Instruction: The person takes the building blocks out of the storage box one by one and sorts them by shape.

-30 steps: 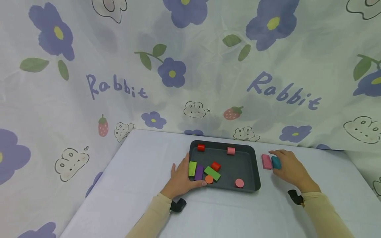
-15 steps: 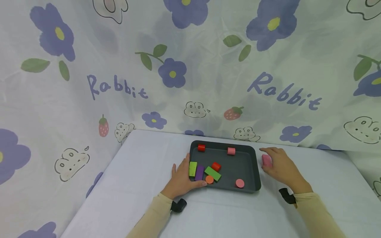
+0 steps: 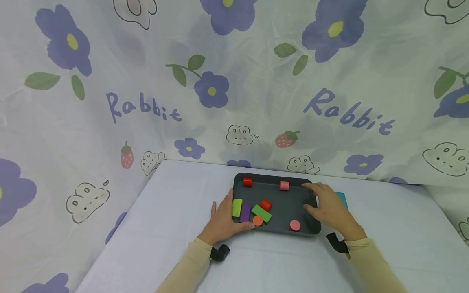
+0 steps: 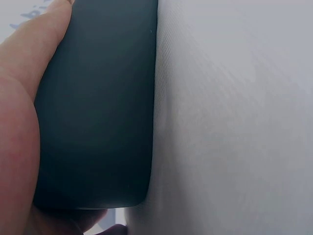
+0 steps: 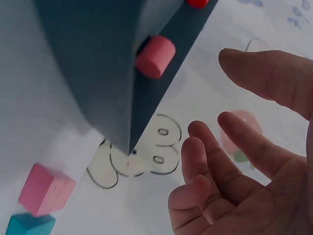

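Note:
My left hand (image 3: 221, 224) holds the near left corner of a dark grey tray (image 3: 282, 178), thumb along the near rim and fingers at the left side. Up close in the left wrist view is the tray's outer wall (image 4: 98, 107). Over the tray's right rim, my right hand (image 3: 329, 207) has thumb and fingers spread, with nothing between them. The right wrist view shows a pink cylinder (image 5: 156, 56) in the tray. Outside it on the table lie a pink block (image 5: 46, 190) and a teal block (image 3: 341, 198); the hand hides most of the pink one in the head view.
Inside the tray are red cylinders (image 3: 247, 182), green blocks (image 3: 261, 213), a purple block (image 3: 245, 213), an orange round piece (image 3: 257, 221) and a pink round piece (image 3: 294, 225). A white cloth (image 3: 183, 199) covers the table. A printed curtain (image 3: 256, 101) hangs behind.
My right hand has moved left, from beside the teal block, past the pink block, to the tray's right rim. The left hand and tray have stayed in place.

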Available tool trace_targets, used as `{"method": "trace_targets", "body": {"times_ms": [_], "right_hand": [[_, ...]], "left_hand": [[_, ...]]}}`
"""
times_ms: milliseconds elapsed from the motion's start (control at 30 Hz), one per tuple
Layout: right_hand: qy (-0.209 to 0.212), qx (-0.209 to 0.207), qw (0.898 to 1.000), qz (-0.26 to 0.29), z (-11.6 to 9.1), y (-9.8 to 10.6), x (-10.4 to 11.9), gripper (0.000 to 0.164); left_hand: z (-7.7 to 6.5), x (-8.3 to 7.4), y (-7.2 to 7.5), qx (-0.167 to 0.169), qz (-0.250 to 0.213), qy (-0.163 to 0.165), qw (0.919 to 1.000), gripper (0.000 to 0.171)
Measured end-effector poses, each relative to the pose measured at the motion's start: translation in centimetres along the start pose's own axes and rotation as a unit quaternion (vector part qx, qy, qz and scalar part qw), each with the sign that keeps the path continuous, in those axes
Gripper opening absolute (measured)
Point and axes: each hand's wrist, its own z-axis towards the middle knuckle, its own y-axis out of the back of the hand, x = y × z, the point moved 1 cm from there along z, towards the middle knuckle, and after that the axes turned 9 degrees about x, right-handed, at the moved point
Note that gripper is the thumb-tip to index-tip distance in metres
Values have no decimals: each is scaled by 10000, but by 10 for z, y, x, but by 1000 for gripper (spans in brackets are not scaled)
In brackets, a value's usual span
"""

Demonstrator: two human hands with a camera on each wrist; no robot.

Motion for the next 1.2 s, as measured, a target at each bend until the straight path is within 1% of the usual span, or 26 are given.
{"method": "trace_targets", "body": {"times_ms": [133, 367, 633, 800, 933, 1200], "right_hand": [[49, 55, 9997, 233, 2, -8, 9, 58], [125, 123, 9987, 476, 6, -24, 25, 56], [380, 624, 9928, 949, 13, -38, 44, 47], [620, 894, 9892, 984, 19, -46, 52, 41], [755, 1019, 9870, 987, 21, -51, 56, 40], [677, 1227, 9859, 915, 24, -59, 62, 47]], "left_hand": [[0, 0, 0, 9, -6, -4, 10000, 130], [-1, -1, 1, 8, -40, -24, 10000, 129], [-1, -1, 1, -5, -17, 10, 10000, 129], [-1, -1, 0, -13, 14, -28, 10000, 129], [-1, -2, 0, -2, 31, -32, 10000, 129], [-2, 0, 1, -36, 61, -91, 9999, 129]]}}
